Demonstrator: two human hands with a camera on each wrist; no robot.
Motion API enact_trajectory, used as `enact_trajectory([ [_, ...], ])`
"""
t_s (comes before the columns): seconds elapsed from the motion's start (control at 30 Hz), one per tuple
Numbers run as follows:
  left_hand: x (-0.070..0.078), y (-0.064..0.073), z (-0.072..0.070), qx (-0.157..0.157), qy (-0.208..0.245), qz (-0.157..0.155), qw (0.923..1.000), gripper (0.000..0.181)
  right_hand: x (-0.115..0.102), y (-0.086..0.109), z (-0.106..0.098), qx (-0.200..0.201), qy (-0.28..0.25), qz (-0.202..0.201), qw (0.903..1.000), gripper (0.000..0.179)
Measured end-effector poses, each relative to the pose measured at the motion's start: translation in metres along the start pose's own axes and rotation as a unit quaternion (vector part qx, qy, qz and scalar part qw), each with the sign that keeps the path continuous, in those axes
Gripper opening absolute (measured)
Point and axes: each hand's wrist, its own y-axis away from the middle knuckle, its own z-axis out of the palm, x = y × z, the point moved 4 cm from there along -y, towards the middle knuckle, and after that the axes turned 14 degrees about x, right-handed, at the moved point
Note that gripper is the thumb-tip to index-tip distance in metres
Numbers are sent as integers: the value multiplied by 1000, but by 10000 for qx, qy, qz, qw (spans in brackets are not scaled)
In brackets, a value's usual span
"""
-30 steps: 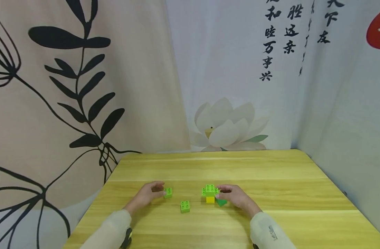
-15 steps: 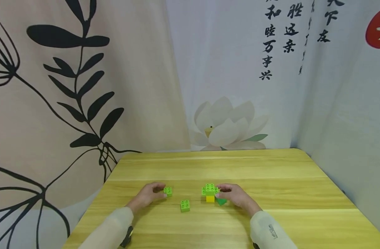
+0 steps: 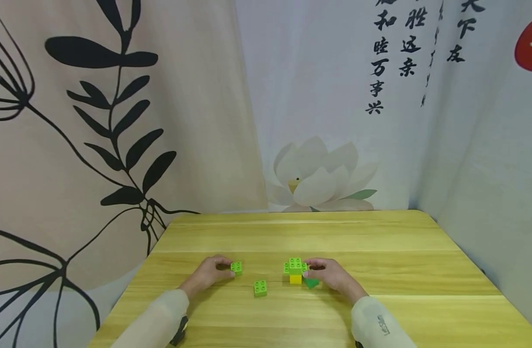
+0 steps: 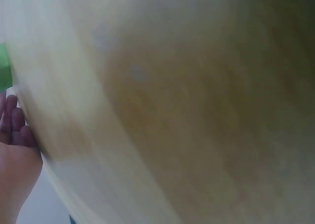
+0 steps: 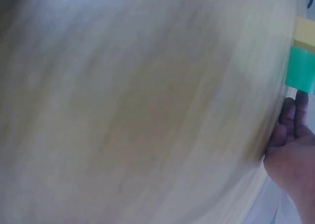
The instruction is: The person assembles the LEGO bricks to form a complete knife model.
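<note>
In the head view my left hand [image 3: 208, 274] has thumb and index finger at the left side of a light green toy building brick [image 3: 236, 268], pinching its edge. A similar light green brick [image 3: 260, 288] lies apart, nearer the front. My right hand [image 3: 331, 275] grips the right end of a small brick build [image 3: 295, 266], light green on top over a yellow brick [image 3: 295, 279]. A darker green brick [image 3: 311, 282] shows under the right fingers. In the left wrist view, green [image 4: 5, 66] appears beyond the fingers; the right wrist view shows a teal-green brick [image 5: 301, 69] at the fingertips.
Everything lies on a wood-grain table [image 3: 379, 241]. Behind it hangs a pale curtain [image 3: 205, 121] with printed plants, a lotus flower and black characters. Another pale curtain hangs along the right side.
The left thumb and index finger have shifted slightly in around the light green brick. The right hand and the brick build have stayed put; the head view has tilted a little.
</note>
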Motion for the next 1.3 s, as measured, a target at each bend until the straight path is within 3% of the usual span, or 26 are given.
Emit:
enact_trajectory([
  [0.4, 5, -2, 0, -4, 104, -105, 9999, 43, 0, 2, 0, -19, -139, 8, 9999, 48],
  [0.77, 23, -15, -6, 152, 209, -100, 9996, 35, 1, 1, 0, -40, -132, -12, 9999, 49],
  [1.0, 36, -21, -5, 178, 400, 74, 9990, 39, 3, 0, 1, -42, -116, 74, 9999, 49],
  [1.3, 62, -26, 6, 278, 591, 399, 9971, 33, 1, 2, 1, -61, -178, 68, 9998, 48],
])
